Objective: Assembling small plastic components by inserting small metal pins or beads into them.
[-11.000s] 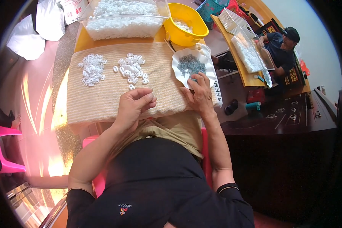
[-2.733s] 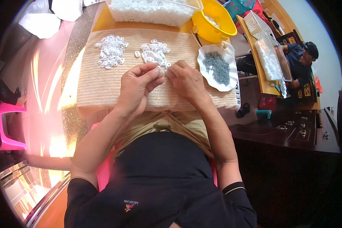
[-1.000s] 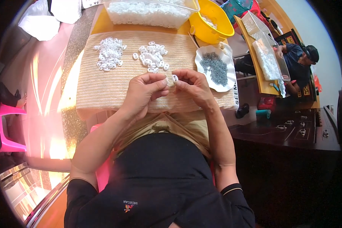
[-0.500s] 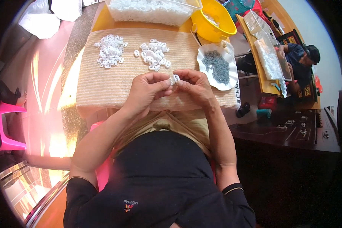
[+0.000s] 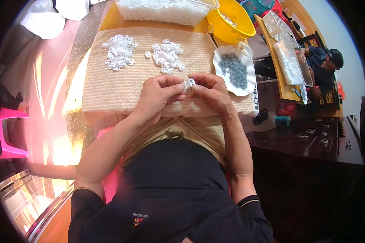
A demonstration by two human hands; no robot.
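Observation:
My right hand [image 5: 213, 94] pinches a white oval plastic piece with holes [image 5: 192, 82] between thumb and fingertips. Close beside it, my left hand [image 5: 162, 94] is closed on a small translucent piece [image 5: 186, 84]; its exact shape is partly hidden by the fingertips. Both hands meet above the near edge of the cloth-covered table [image 5: 109, 89]. Beyond them lies a loose pile of white oval pieces [image 5: 167, 56]. A denser pile of small white pieces [image 5: 119, 52] sits to its left. On the right, a white scalloped dish [image 5: 247, 87] holds many tiny grey pieces [image 5: 234, 71].
A clear bin [image 5: 166, 16] full of white pieces stands at the far edge, with a yellow basin [image 5: 231, 32] beside it. At the right, another person [image 5: 322, 67] sits by a yellow table with a clear tray [image 5: 290, 67]. A pink stool [image 5: 10, 133] stands left.
The white oval piece has turned slightly in my right fingertips. Both hands stay together in nearly the same place, and the whole view has shifted a little.

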